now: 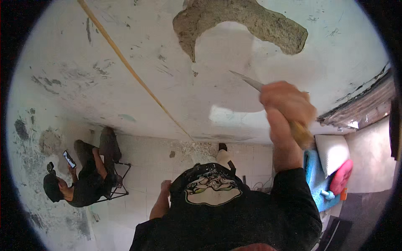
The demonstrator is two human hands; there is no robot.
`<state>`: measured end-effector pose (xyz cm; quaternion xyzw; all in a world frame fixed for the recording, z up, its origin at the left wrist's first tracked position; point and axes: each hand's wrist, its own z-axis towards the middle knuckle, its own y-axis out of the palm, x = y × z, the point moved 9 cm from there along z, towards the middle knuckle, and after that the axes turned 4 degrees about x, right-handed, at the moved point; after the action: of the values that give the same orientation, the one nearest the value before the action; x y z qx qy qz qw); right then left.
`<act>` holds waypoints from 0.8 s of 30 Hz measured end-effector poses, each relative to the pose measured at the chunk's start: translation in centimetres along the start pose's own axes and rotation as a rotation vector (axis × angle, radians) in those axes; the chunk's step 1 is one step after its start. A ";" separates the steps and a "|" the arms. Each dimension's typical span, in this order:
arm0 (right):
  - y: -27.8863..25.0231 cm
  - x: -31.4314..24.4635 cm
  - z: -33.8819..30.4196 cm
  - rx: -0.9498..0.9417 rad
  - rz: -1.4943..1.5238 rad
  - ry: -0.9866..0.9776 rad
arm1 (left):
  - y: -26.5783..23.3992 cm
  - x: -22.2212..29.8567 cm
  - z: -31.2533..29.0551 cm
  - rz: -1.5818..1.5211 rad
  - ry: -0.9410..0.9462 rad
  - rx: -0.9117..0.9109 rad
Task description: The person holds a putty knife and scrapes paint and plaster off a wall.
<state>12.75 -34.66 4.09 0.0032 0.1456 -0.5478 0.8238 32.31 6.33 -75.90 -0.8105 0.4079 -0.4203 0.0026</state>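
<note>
My right hand [289,100] is raised in front of the white wall, its fingers wrapped round a blade tool with a yellow-brown handle [300,133]. The thin metal blade [247,80] tapers to a point toward the left; whether it is a knife or a scraper seen edge-on, I cannot tell. Above the tip is a curved patch of rough bare plaster [240,19], with smooth wall inside its arc. The blade looks near the wall, but contact cannot be made out. My left hand [166,186] hangs low beside my body, small in view, its fingers unclear.
A yellowish strip [134,73] runs down the wall on the left. A seated person [90,180] on a folding chair holds a phone [69,159]. Debris [197,152] lies on the tiled floor by the wall. At right, a white pillow [333,152] and red cushion [341,176] rest on blue fabric [312,171].
</note>
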 end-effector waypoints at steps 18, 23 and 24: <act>5.0 8.1 -6.7 -0.338 -0.048 0.368 | 1.2 3.6 -3.6 0.294 0.239 -0.114; 1.0 0.5 0.5 -0.087 0.208 0.103 | 1.9 -1.4 -3.4 0.422 0.193 -0.150; 1.4 0.1 0.6 -0.220 0.262 0.123 | 1.8 -1.4 -3.3 0.425 0.190 -0.154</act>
<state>14.16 -34.30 4.43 -0.0345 0.2532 -0.4153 0.8730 28.44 7.13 -75.35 -0.6611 0.5988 -0.4521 -0.0092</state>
